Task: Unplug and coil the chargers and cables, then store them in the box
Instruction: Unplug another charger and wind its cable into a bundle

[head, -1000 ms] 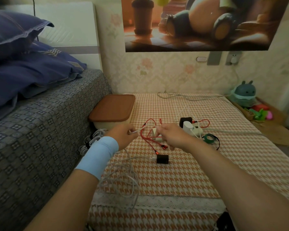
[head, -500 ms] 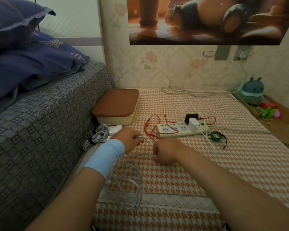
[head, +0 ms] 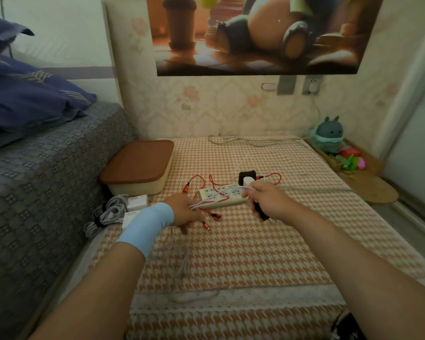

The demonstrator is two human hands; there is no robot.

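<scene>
While the white cable spans centre, our left hand pinches it and our right hand grips its loops plus a black charger. Two coiled bundles wait at 9 o'clock. Two chargers are plugged in; the box at 11 o'clock is lidded.

Soft, dim daylight from the frosted pane at right casts faint shadows on the houndstooth cloth; the wide lens bows the headboard and frame edges, and the white cable in front blurs
</scene>
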